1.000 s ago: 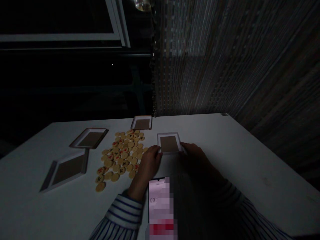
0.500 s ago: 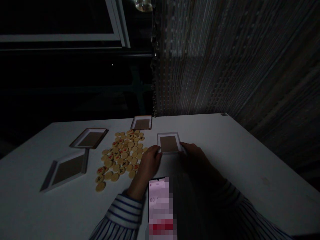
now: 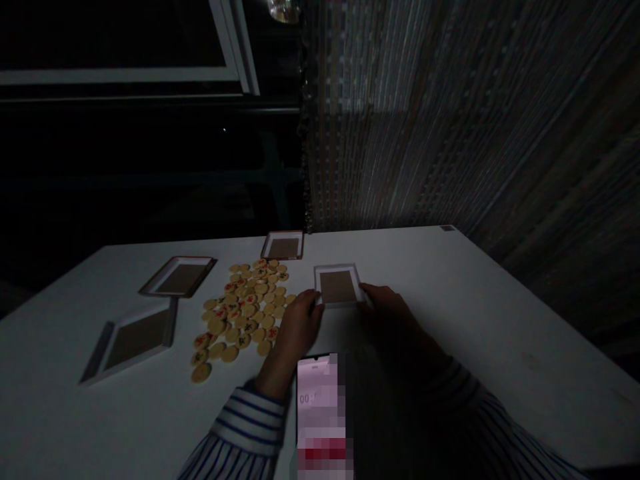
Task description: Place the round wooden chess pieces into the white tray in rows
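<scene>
A shallow white box (image 3: 337,287) with a brown inside bottom lies on the table in front of me. My left hand (image 3: 299,325) grips its near left corner, thumb against the side. At the near right corner my right hand (image 3: 386,308) holds the same box, its lower fingers lost in shadow. Just left of my left hand spreads a loose heap of round wooden xiangqi pieces (image 3: 249,310), some showing red or black characters, others blank side up. Below my hands a phone (image 3: 313,380) lies with its screen lit, partly blurred out.
Three more shallow open boxes lie around the pieces: one at the back (image 3: 283,246), one at the left (image 3: 180,276), one at the near left (image 3: 135,339). The white table (image 3: 500,347) ends at a string curtain (image 3: 390,133). The room is dark.
Almost nothing differs. Both hands stay on the box corners, and the view has shifted very slightly.
</scene>
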`<state>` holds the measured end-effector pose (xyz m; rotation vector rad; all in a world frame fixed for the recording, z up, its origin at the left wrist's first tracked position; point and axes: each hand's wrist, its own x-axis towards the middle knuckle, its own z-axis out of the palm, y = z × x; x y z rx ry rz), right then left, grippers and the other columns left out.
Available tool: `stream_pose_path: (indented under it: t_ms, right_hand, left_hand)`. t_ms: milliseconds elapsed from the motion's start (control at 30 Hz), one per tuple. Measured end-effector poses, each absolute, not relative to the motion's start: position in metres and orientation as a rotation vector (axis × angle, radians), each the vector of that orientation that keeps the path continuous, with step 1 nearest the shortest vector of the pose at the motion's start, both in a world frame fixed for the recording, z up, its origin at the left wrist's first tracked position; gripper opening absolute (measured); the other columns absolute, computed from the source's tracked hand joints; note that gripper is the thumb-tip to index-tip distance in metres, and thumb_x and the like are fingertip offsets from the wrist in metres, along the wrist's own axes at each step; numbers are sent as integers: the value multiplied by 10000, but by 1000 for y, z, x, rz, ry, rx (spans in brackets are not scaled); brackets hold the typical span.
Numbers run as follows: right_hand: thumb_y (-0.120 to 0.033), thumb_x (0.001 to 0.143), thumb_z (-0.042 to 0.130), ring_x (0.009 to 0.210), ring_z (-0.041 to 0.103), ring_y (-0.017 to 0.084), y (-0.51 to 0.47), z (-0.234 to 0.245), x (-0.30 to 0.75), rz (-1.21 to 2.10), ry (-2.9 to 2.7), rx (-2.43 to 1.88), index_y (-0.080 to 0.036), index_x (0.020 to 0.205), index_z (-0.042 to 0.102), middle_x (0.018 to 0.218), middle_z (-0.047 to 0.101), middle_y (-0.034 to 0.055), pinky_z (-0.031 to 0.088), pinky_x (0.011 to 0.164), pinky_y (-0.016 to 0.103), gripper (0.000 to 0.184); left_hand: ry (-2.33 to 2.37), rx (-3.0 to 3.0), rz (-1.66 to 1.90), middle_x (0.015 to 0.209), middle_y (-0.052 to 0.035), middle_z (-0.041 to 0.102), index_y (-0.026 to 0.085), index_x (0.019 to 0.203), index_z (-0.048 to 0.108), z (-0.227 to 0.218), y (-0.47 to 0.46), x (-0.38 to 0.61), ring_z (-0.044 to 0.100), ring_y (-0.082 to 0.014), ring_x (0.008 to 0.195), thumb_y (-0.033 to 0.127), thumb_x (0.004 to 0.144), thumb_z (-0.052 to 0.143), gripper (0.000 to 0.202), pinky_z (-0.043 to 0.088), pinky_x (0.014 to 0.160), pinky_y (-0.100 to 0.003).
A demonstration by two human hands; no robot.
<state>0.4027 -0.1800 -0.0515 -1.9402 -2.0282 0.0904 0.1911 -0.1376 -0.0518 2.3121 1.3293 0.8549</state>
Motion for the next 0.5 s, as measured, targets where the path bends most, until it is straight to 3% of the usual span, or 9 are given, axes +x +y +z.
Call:
stream_pose_path:
  t_ms: [500]
  right_hand:
    - [-372,850,441,1056,533,268,-182,-48,402,131,-2036,-1925,-128,1300,454,1159,601,155,428,841,396,512]
  left_hand:
    - [1321,2316,882,1114,-108,630,161,1069,596,-55,-136,190,578,-217,1044,191,804,501,283,457,913,-385]
